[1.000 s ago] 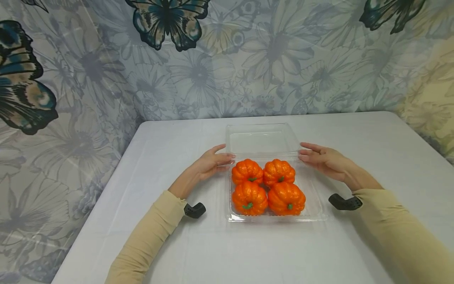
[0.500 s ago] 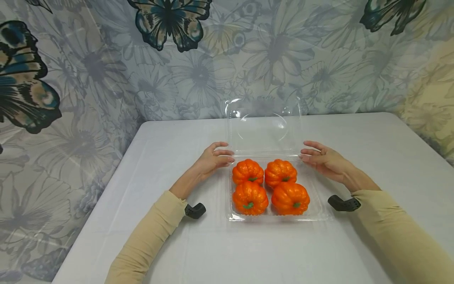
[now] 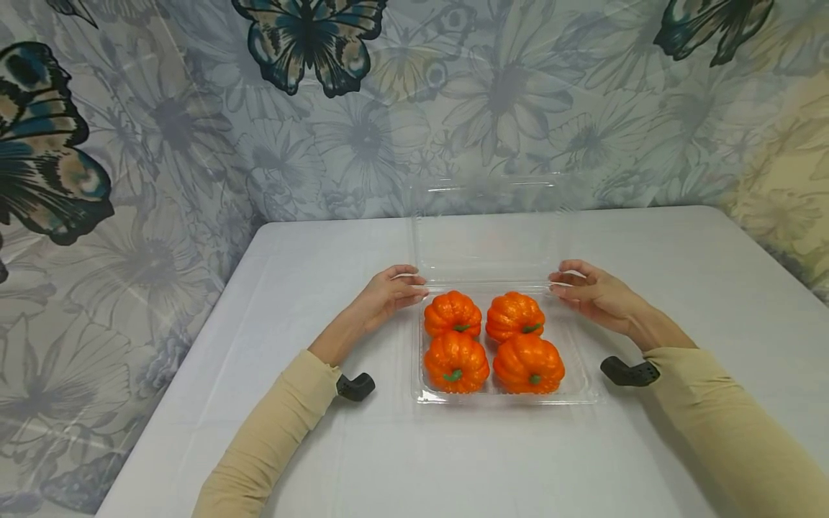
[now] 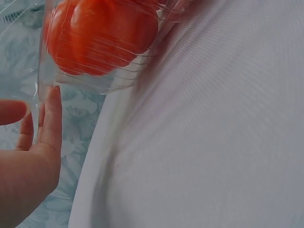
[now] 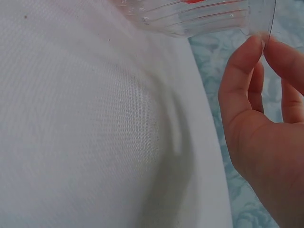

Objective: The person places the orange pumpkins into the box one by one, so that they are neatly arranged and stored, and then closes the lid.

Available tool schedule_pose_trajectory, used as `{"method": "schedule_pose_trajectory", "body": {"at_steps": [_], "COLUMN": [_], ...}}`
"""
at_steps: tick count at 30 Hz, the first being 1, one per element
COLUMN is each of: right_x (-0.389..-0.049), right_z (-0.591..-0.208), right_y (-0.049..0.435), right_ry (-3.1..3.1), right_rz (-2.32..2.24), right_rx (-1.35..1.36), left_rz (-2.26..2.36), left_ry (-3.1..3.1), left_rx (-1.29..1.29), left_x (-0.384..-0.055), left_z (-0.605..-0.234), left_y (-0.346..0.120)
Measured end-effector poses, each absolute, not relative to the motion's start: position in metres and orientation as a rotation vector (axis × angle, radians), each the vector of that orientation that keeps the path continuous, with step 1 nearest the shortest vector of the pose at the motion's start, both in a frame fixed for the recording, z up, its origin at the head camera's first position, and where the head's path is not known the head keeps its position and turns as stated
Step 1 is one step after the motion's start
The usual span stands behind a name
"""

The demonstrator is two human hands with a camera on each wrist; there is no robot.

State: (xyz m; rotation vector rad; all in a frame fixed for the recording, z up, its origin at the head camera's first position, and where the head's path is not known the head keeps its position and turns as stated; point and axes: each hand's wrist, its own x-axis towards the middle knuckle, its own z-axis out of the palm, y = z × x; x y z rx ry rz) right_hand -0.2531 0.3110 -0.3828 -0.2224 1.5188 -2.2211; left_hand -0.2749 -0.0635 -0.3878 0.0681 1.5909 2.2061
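A clear plastic clamshell container (image 3: 570, 381) rests on the white table with several orange mini pumpkins (image 3: 529, 364) inside, in two rows. Its see-through lid (image 3: 486, 244) stands raised at the back hinge. My left hand (image 3: 388, 296) is at the hinge's left end; in the left wrist view its thumb and fingers (image 4: 52, 116) lie on either side of the rim, the thumb's contact hard to make out. At the right end, my right hand (image 3: 599, 296) pinches the rim between thumb and index fingertips, as the right wrist view (image 5: 261, 95) shows.
A white cloth (image 3: 311, 273) covers the table. Behind it hangs a fabric backdrop (image 3: 505, 93) with flowers and butterflies. A black wrist mount (image 3: 356, 386) sticks out from the left cuff, and another black mount (image 3: 630, 371) from the right one.
The lid has risen from lying low behind the container to standing higher against the backdrop. The right-hand pumpkins have shifted slightly right. Both hands stay at the hinge ends.
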Motion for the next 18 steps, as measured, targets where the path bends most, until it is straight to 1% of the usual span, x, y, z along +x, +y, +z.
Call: {"method": "schedule_pose_trajectory", "body": {"at_steps": [4, 11, 15, 18], "right_x": [-0.2526, -0.2547, -0.2561, -0.2551], "right_z": [-0.3836, -0.3866, -0.3888, -0.3882], "right_y": [0.3114, 0.3122, 0.3164, 0.3204], "right_ry": [1.48, 1.566, 1.614, 1.539], "right_rz": [-2.241, -2.193, -2.146, -2.159], "right_rx": [-0.226, -0.278, -0.376, -0.459], "left_rz": [2.256, 2.227, 2.196, 2.187], "left_ry": [1.476, 1.495, 1.531, 1.541], "left_rx": [0.041, 0.005, 0.015, 0.014], "left_x": [-0.2741, -0.2756, -0.2758, -0.2757], "left_z": [-0.3864, -0.3872, -0.3866, -0.3864], "left_y": [-0.0651, -0.0642, -0.0644, -0.0651]}}
